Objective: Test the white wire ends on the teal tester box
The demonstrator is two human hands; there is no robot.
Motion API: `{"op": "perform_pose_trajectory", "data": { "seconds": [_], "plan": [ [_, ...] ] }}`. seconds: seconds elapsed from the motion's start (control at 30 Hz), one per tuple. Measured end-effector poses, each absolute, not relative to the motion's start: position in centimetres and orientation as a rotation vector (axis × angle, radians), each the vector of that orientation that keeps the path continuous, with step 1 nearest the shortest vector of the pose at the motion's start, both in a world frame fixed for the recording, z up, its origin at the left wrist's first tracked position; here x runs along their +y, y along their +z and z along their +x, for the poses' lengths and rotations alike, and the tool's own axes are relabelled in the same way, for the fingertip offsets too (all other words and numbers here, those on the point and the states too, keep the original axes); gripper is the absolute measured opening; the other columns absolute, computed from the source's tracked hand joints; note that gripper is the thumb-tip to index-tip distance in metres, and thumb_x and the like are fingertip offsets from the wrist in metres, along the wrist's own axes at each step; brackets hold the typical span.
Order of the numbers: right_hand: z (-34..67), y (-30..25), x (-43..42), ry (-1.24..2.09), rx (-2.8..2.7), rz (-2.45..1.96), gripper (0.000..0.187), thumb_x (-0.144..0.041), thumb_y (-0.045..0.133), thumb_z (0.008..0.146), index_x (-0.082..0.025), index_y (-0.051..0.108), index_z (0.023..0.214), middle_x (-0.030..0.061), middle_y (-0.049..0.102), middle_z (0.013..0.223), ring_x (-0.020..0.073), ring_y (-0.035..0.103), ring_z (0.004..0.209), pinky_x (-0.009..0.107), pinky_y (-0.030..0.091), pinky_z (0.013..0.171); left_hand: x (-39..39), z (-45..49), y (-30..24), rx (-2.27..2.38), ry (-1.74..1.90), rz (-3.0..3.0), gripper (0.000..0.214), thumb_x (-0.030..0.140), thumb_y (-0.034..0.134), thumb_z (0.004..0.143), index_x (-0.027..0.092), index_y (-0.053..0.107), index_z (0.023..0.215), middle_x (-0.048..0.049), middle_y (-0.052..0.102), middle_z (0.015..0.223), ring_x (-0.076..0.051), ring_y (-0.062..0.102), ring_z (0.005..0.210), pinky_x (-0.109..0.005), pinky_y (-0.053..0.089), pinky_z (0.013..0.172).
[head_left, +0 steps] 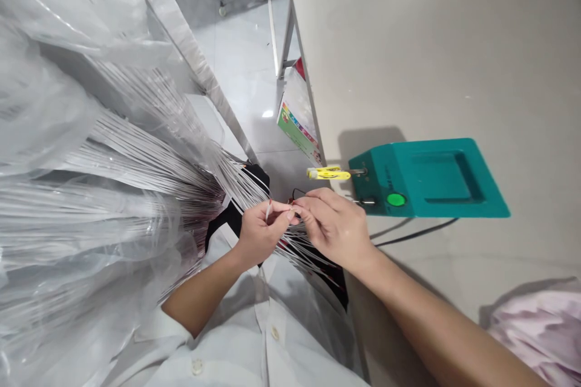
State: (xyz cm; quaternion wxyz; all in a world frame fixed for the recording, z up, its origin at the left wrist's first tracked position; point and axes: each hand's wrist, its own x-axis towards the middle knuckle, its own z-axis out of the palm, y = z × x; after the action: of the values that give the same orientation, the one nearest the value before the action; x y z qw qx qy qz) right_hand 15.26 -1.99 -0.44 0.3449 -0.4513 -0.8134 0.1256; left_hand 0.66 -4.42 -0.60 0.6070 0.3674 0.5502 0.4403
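Left hand: I read this hand (259, 231) as pinched narrow, thumb and forefinger on what looks like a small wire end (292, 208); a pale strand (268, 211) shows between its fingers.
Right hand: thumb and forefinger of this one (338, 227) close on the same spot, the rest curled.
Wire end: at my clock's centre, where the fingertips meet; too small for me to make out its exact form.
Slip risk: so little to grip that, I judge, uneven pressure could pop it loose.
Snag risk: loose wires (238, 184) run from ten o'clock beneath both hands toward five; a tug might drag neighbours along.
Knock risk: the yellow clip (333, 173) sits at two o'clock, near the right knuckles; a careless lift could bump it.
Wires: thin, smooth, pale, fanned like straw.
Bagging: crinkled, glossy clear plastic (49, 115) toward ten.
Box: teal, wedge-shaped, with a recessed panel (447, 178) and round green button (396, 199), at three.
Cloth: soft, rumpled pink (540, 329), at four.
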Motion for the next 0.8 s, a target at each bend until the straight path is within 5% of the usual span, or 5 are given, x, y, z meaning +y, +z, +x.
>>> {"op": "perform_pose_trajectory", "data": {
  "seconds": [0.2, 0.53, 0.8],
  "plan": [
    [16.0, 0.2, -1.6, 0.069, -2.379, -1.023, 0.019, -0.010, 0.044, 0.078, -0.017, 0.062, 0.081, 0.0071, 0.065, 0.079, 0.0163, 0.059, 0.070, 0.027, 0.046, 0.062, -4.5, 1.0, -0.5, 1.333, 1.095, 0.857, 0.012, 0.026, 0.062, 0.075, 0.014, 0.063, 0.074, -0.0013, 0.068, 0.065, -0.009, 0.058, 0.060, -0.022, 0.045, 0.062],
    [15.7, 0.5, -1.8, 0.766, -2.024, -1.080, 0.014, -0.023, 0.050, 0.086, -0.020, 0.062, 0.094, 0.0068, 0.065, 0.090, 0.0154, 0.062, 0.080, 0.027, 0.050, 0.068, -4.1, 0.1, 0.4, 1.246, 1.042, 0.921, 0.015, 0.028, 0.064, 0.072, 0.014, 0.063, 0.069, -0.0023, 0.066, 0.064, -0.011, 0.058, 0.061, -0.022, 0.045, 0.061],
    [15.7, 1.4, -1.8, 0.046, -2.460, -1.081, 0.022, -0.019, 0.048, 0.084, -0.019, 0.059, 0.065, 0.0028, 0.062, 0.062, 0.0134, 0.055, 0.054, 0.028, 0.036, 0.052, -4.0, -0.3, -0.4, 1.313, 0.833, 1.188, 0.011, 0.022, 0.060, 0.072, 0.014, 0.068, 0.073, -0.0026, 0.067, 0.067, -0.011, 0.056, 0.059, -0.021, 0.042, 0.056]
  ]
}}
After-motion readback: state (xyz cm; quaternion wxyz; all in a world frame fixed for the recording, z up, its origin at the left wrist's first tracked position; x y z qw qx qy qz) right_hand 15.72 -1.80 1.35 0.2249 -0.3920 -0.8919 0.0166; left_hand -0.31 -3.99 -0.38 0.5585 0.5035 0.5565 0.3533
